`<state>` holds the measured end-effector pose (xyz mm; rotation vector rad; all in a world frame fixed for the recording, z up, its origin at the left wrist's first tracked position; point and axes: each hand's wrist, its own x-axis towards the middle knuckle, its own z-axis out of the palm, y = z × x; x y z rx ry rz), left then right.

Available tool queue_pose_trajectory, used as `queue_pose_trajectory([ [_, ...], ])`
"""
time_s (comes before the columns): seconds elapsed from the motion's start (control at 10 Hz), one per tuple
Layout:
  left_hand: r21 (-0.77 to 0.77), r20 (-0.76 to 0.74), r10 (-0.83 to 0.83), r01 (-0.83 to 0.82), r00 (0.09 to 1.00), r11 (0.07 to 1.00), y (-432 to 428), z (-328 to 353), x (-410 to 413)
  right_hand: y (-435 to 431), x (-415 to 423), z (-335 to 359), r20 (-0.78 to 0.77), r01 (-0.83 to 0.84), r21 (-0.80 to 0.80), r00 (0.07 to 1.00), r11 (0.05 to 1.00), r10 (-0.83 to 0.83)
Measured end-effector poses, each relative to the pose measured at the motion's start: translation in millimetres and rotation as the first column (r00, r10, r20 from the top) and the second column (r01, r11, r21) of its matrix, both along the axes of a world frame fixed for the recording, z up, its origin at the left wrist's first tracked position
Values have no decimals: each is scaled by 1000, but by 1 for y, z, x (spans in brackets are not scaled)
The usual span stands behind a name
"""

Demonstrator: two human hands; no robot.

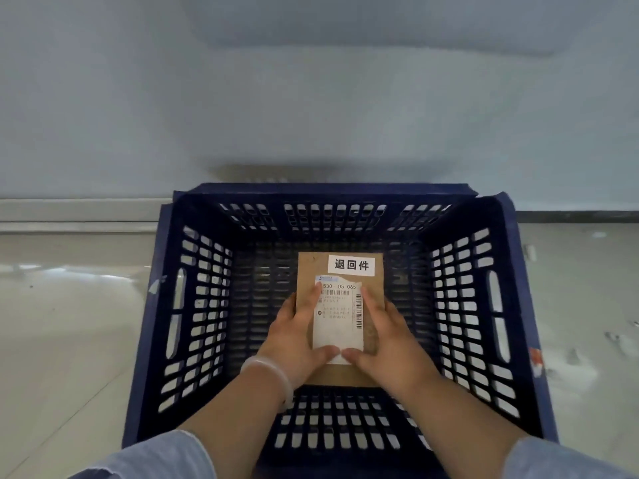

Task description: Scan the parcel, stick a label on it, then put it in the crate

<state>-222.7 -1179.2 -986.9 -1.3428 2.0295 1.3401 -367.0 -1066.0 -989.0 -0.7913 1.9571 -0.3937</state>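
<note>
A brown cardboard parcel (311,267) is inside the dark blue slatted crate (207,292), near its middle. It carries a white shipping slip with barcodes (337,319) and a white label with black characters (351,265) at its far right corner. My left hand (297,337) grips the parcel's left side, thumb on the slip's near edge. My right hand (383,337) grips the right side in the same way. Whether the parcel rests on the crate floor cannot be told.
The crate stands on a pale glossy tiled floor (69,323) against a light blue-grey wall (311,98). A grey skirting strip (79,216) runs along the wall's foot. Small scuffs and marks lie on the floor at the right (615,340).
</note>
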Motion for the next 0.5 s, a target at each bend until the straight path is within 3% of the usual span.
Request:
queue_pose_trajectory([
  [0.2, 19, 5, -3, 3, 1000, 1000, 3, -52, -2, 1, 3, -47, -12, 12, 6, 1000, 1000, -12],
  [0.4, 7, 39, -64, 63, 997, 998, 2, -48, -6, 2, 0, -45, -8, 13, 30, 1000, 999, -13],
  [0.5, -83, 140, -169, 182, 976, 980, -5, -18, -11, -3, -6, -15, -66, -17, 74, 998, 997, 22],
])
